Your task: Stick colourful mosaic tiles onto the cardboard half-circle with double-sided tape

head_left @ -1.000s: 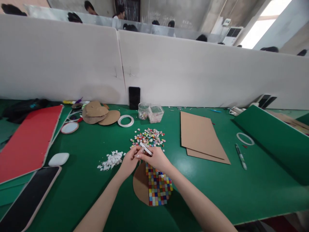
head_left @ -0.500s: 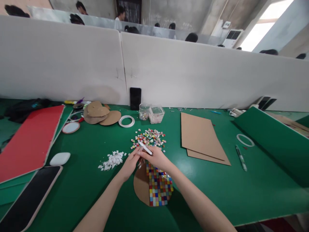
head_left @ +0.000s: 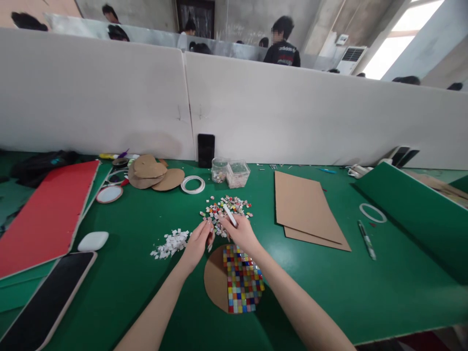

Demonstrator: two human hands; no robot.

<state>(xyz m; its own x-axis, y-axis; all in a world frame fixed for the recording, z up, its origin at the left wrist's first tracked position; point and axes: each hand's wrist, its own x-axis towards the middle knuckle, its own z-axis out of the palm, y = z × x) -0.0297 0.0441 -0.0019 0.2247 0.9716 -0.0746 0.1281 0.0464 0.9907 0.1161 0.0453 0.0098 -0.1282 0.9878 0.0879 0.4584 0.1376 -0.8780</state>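
Observation:
My right hand (head_left: 240,233) grips a slim white pen-like tool (head_left: 230,216), its upper end pointing up and left; the lower end is hidden by the hand. This hand is over the near edge of a loose pile of small coloured mosaic tiles (head_left: 234,202). Just to its left, my left hand (head_left: 198,241) has its fingers drawn together; whatever lies between the fingertips is too small to make out. Below both hands lies a round cardboard disc (head_left: 215,280). Its right part is covered with rows of coloured mosaic tiles (head_left: 243,282), its left part bare brown.
White tile scraps (head_left: 171,243) lie left of my hands. Behind the pile stand clear containers (head_left: 237,174), a tape roll (head_left: 192,185) and a phone (head_left: 206,151). Cardboard sheets (head_left: 307,209) and a pen (head_left: 366,240) are to the right. Cardboard discs (head_left: 168,179) lie back left.
My hands have moved slightly apart, the right one up and right over the coloured pile with the white tool, now steeper. Beyond the partition, a person in black has come into view.

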